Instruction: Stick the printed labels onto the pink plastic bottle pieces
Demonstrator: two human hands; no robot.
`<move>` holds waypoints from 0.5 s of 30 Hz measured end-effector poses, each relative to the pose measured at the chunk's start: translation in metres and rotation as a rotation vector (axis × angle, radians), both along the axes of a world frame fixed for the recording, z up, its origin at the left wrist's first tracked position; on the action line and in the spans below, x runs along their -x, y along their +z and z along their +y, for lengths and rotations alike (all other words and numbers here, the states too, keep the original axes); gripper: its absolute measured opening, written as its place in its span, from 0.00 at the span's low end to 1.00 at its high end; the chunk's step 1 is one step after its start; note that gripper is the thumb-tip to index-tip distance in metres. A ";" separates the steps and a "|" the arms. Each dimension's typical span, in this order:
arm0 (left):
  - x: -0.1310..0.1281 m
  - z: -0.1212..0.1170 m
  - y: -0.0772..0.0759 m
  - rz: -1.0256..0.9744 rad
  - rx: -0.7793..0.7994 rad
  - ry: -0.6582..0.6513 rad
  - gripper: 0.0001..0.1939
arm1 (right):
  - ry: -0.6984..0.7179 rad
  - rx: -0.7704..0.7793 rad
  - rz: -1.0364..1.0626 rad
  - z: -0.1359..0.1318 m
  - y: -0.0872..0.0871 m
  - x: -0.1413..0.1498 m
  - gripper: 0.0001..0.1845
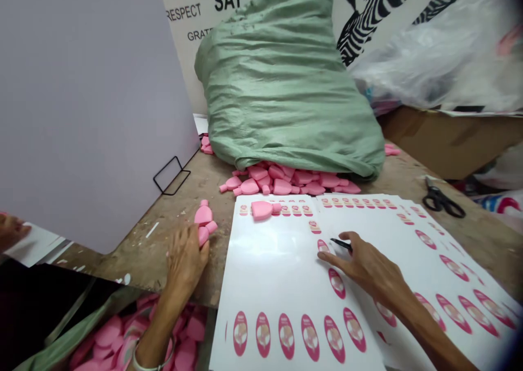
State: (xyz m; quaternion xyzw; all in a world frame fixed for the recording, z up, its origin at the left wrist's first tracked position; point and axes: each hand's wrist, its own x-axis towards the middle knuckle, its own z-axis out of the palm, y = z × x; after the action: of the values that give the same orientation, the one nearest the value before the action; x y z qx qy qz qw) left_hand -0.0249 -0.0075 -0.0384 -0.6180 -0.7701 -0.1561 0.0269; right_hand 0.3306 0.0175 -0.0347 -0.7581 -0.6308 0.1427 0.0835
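Observation:
My left hand (186, 254) is closed around a small pink plastic bottle (206, 232) at the table's left side; some of its fingers are hidden. Just beyond lies another pink bottle (203, 214). My right hand (370, 267) grips a slim black pen-like tool (341, 244), its exact kind unclear. The thumb reaches over the sticker sheet (265, 273), close to an oval pink sticker (323, 246). More oval stickers run down the sheet's right side and along its bottom row. A single pink bottle (263, 211) rests on the sheet's top edge.
A large green sack (290, 87) stands at the back, with pink bottles (281, 186) piled before it. Black scissors (443, 199) lie at right beside more sticker sheets (408, 251). A grey panel (90, 104) rises at left; another person's hand (12, 230) shows there. Below is an open sack of bottles (110, 338).

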 end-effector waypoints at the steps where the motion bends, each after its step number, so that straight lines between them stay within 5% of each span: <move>1: -0.003 0.002 -0.001 0.086 -0.027 0.000 0.21 | -0.023 0.030 0.039 -0.004 -0.003 -0.005 0.35; 4: -0.019 0.014 -0.004 0.123 -0.108 -0.104 0.23 | -0.026 0.085 0.203 -0.010 -0.016 -0.012 0.27; 9: -0.068 0.058 0.000 -0.252 -0.009 -0.469 0.26 | -0.035 -0.061 0.412 -0.013 -0.025 -0.015 0.20; 15: -0.115 0.095 -0.002 -0.468 0.006 -0.578 0.20 | 0.009 -0.096 0.633 -0.023 -0.011 -0.016 0.21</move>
State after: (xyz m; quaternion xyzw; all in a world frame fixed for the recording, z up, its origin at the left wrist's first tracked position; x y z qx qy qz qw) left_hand 0.0904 0.0878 -0.0403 -0.7577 -0.5494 -0.2919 -0.1969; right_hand 0.3463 -0.0058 -0.0457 -0.6684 -0.5829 0.3421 0.3105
